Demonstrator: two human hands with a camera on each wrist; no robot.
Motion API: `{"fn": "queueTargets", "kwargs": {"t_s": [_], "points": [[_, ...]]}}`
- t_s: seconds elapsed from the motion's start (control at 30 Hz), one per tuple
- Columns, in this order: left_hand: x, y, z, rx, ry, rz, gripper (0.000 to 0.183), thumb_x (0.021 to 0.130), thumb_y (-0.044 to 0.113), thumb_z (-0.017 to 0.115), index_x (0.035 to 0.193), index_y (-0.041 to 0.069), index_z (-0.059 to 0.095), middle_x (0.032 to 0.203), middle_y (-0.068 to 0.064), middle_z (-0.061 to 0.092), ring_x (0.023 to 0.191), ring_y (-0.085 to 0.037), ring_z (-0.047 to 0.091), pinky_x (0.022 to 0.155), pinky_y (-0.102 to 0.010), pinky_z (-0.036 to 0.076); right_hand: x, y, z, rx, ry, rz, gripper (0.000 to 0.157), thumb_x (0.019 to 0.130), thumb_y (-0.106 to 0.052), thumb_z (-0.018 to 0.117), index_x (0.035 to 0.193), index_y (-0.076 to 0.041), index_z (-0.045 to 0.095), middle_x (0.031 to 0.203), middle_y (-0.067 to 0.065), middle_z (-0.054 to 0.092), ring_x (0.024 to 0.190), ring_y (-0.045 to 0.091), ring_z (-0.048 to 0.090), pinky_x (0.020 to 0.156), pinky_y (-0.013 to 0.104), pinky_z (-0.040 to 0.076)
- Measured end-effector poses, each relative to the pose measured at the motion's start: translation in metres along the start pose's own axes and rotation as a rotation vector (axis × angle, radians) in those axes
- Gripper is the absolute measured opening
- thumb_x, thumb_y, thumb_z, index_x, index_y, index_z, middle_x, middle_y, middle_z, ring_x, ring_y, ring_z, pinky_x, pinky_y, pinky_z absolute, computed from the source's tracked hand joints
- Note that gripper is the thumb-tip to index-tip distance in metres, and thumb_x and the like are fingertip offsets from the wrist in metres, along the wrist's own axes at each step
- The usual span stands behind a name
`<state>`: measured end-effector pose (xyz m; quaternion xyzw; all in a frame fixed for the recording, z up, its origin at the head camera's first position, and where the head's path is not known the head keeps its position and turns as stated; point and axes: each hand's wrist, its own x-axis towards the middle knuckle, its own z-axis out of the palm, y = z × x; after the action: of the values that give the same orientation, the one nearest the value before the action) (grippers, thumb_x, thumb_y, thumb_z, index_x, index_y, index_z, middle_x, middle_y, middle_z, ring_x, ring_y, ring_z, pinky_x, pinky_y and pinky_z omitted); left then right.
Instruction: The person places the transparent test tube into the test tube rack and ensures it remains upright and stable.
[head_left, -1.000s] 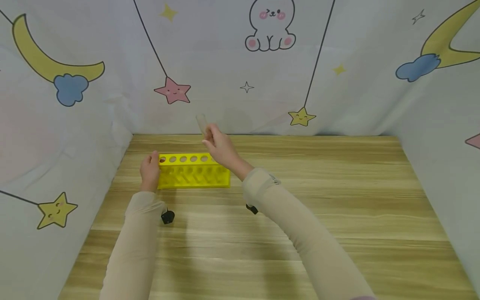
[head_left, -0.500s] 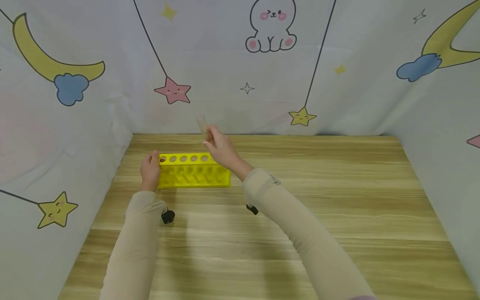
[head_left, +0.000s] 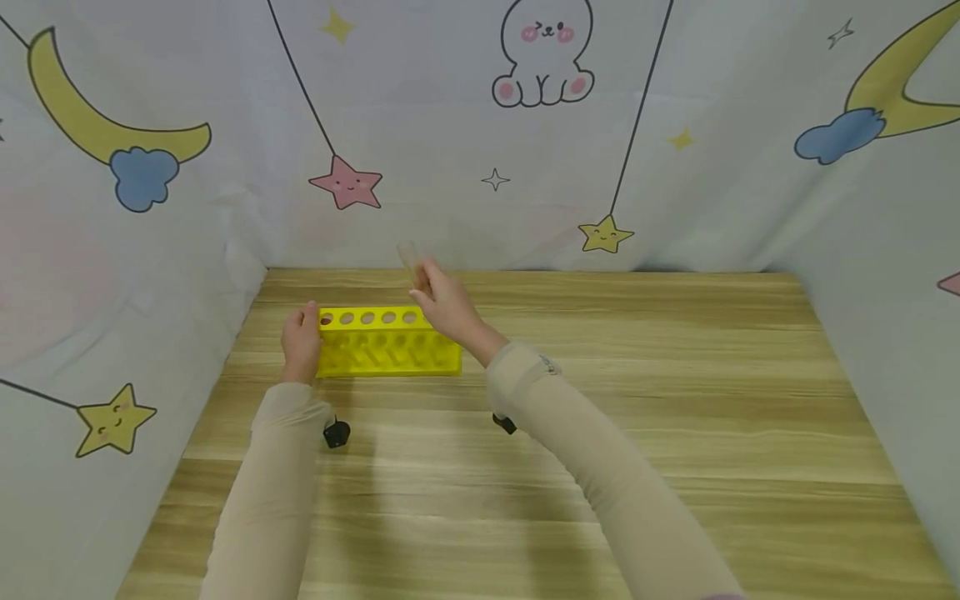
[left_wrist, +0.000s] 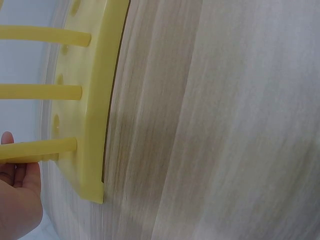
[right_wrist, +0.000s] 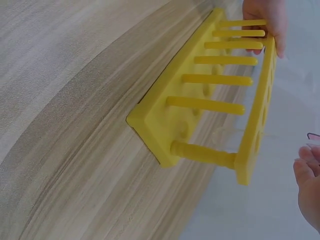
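A yellow test tube rack [head_left: 390, 360] stands on the table, with a row of round holes along its top and pegs below. My left hand [head_left: 302, 340] grips its left end; in the left wrist view the fingers [left_wrist: 31, 177] are at the rack's end post. Above the rack's right part, my right hand [head_left: 450, 307] pinches a clear test tube [head_left: 407, 253]. The tube tilts, its upper end leaning left and away, and its lower part is hidden by the fingers. In the right wrist view only part of the right hand [right_wrist: 311, 187] shows, at the edge.
The wood-grain table [head_left: 660, 417] extends to the front and right of the rack. A white cloth [head_left: 525, 217] printed with stars and moons hangs behind it and along both sides. Small black pieces [head_left: 337, 433] show beneath both wrists.
My right hand has come down slightly and a little to the right with the test tube. The left hand and the rack have stayed where they were.
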<state>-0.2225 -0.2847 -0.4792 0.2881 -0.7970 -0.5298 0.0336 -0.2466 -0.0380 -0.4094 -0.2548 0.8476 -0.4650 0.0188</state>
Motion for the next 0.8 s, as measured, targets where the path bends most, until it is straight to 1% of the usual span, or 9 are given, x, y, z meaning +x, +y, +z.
{"fn": "queueTargets", "kwargs": {"t_s": [0.13,0.33,0.47,0.8], "points": [[-0.0002,-0.0002,0.0006,0.002,0.004,0.011,0.054,0.091,0.052,0.026,0.110,0.007,0.048,0.093,0.007,0.049,0.067,-0.010,0.037,0.065,-0.021,0.034,-0.0010,-0.0002,-0.0002,0.007,-0.008,0.015,0.013,0.091,-0.016,0.048,0.094,-0.008,0.039,0.069,0.004,0.039,0.054,0.013,0.033,0.050,0.019,0.030],[-0.0011,-0.0011,0.0009,0.005,0.006,0.028,0.052,0.091,0.052,0.026,0.108,0.008,0.048,0.090,0.009,0.049,0.062,-0.009,0.036,0.061,-0.021,0.033,-0.0015,0.0018,0.0006,-0.008,-0.022,0.025,0.014,0.091,-0.018,0.048,0.096,-0.008,0.039,0.070,0.004,0.040,0.055,0.013,0.033,0.051,0.019,0.030],[-0.0018,-0.0024,0.0010,0.004,0.007,0.033,0.052,0.091,0.053,0.026,0.107,0.009,0.048,0.090,0.009,0.049,0.062,-0.008,0.036,0.062,-0.021,0.034,-0.0019,0.0045,0.0023,-0.004,-0.027,0.033,0.015,0.091,-0.018,0.048,0.096,-0.009,0.038,0.071,0.004,0.040,0.056,0.013,0.034,0.051,0.019,0.031],[-0.0037,-0.0038,0.0018,-0.006,0.008,0.017,0.049,0.090,0.053,0.026,0.104,0.011,0.048,0.092,0.008,0.049,0.062,-0.009,0.035,0.065,-0.022,0.034,-0.0051,0.0083,0.0056,0.007,-0.034,0.051,0.014,0.090,-0.017,0.049,0.098,-0.009,0.039,0.073,0.004,0.042,0.061,0.014,0.038,0.053,0.020,0.033]]}}
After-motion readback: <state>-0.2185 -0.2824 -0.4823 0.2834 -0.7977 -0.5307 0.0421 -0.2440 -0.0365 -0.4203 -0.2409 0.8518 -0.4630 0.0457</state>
